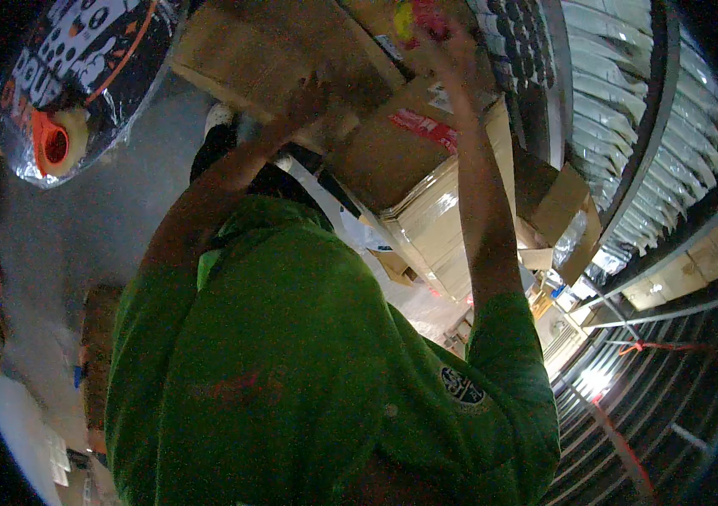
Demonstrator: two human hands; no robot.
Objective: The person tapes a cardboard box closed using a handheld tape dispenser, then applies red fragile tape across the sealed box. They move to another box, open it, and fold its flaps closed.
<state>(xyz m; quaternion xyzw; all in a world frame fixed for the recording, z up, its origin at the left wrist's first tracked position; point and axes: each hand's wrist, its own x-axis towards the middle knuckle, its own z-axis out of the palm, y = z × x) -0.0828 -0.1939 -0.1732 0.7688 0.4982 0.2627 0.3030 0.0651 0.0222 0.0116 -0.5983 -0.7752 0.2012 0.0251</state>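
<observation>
My left hand [308, 104] lies over the brown cardboard box [258, 47] before me, fingers somewhat spread, with nothing visible in it. Dim light and blur hide its fingertips. Farther out at the top, my right hand [454, 47] is closed around a red and yellow object [419, 22], too blurred to name surely. A strip of red tape [422, 128] with white print runs across cardboard [390, 161] near my right forearm. Pale labels [440, 98] sit beside that strip.
A plastic-wrapped black package [80, 76] with white lettering stands upper left, an orange ring [52, 144] at its lower end. Below the taped cardboard is a lighter carton [435, 221]. Racks at right hold stacked plastic-wrapped goods [612, 120]. An opened carton [555, 209] sits beside them.
</observation>
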